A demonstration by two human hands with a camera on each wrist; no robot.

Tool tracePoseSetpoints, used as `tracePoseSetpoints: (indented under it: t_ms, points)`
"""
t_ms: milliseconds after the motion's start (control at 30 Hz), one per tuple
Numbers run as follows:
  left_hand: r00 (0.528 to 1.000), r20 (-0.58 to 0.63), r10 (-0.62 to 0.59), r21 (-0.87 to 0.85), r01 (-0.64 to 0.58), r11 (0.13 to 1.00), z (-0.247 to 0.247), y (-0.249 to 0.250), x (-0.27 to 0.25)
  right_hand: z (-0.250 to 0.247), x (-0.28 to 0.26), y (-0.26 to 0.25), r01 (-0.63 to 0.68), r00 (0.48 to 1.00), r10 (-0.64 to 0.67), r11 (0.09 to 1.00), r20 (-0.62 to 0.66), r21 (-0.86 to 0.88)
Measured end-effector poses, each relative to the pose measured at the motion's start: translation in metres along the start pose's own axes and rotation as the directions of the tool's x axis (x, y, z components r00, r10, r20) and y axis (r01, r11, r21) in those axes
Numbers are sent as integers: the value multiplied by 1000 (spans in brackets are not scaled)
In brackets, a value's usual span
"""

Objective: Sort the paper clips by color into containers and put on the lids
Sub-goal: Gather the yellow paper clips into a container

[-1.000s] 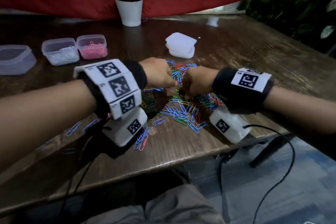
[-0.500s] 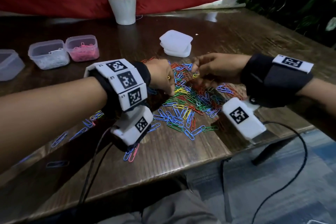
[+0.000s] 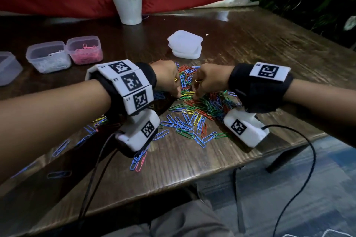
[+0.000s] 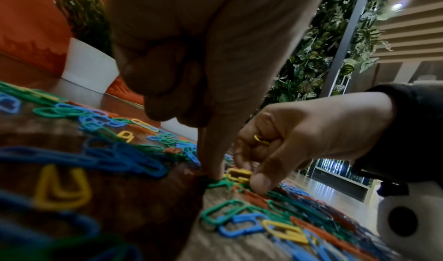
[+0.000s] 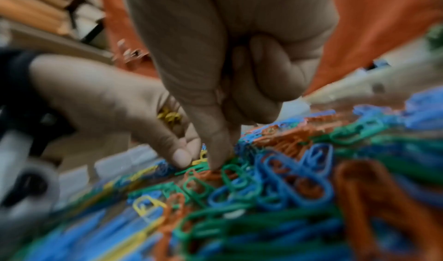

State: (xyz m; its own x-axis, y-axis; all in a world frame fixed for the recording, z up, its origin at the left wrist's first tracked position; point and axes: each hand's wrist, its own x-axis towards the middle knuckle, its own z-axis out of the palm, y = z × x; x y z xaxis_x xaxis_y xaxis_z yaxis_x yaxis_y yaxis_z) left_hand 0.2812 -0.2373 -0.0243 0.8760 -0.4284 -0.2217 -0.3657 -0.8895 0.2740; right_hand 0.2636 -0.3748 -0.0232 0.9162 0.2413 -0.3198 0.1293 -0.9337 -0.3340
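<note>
Mixed-colour paper clips (image 3: 194,113) lie scattered beside open containers (image 3: 65,56).

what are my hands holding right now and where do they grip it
Both hold yellow paper clips tucked in curled fingers: left hand a bunch, right hand at least one. Where on the clips cannot be told.

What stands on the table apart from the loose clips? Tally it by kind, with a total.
Containers: 3 (clear one at the left edge, one with white clips, one with pink clips)
Stack of lids: 1
Potted plant: 1
Total: 5
</note>
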Motion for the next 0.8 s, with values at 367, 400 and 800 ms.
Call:
tracePoseSetpoints:
  t_ms: [367,400,800]
  points:
    - [997,65,-36,-5,37,999,3,-3,1,-12,-15,18,-220,959,8,646,282,731]
    - [998,60,-36,28,34,999,4,-3,0,-12,-20,18,-218,959,-18,590,283,777]
    - [999,6,38,216,-38,976,0,3,-6,7,-62,11,-41,999,-1,72,41,997]
